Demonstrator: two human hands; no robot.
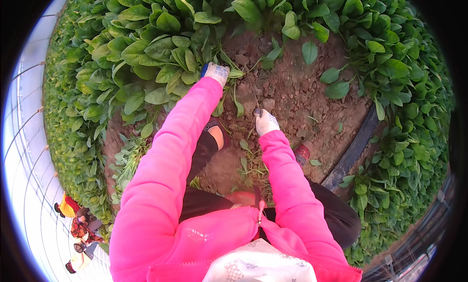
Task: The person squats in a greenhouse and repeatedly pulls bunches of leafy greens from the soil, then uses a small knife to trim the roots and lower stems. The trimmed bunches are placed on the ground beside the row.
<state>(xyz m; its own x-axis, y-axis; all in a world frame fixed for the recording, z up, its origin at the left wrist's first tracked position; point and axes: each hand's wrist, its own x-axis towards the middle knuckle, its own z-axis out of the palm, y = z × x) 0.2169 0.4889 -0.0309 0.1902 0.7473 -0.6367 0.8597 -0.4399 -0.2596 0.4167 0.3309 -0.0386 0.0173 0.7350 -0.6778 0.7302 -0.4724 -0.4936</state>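
My left hand [217, 73], in a white work glove with a blue palm, is closed around a bunch of leafy greens that look like spinach [179, 57]. The pale stem ends [237, 73] stick out on its right side, over bare soil. My right hand [266, 122], gloved the same way, grips the dark handle of a thin hand tool [257, 103]. The tool's narrow shaft points away from me towards the soil below the bunch. Its working end is hard to make out against the dirt.
Dense standing greens [395, 70] surround the patch of cracked soil [292, 88]. A black flat hose [353, 150] runs along the right. Cut greens [133, 156] lie at left beside my leg. Several people [82, 227] crouch far left, near the ribbed plastic greenhouse wall [29, 136].
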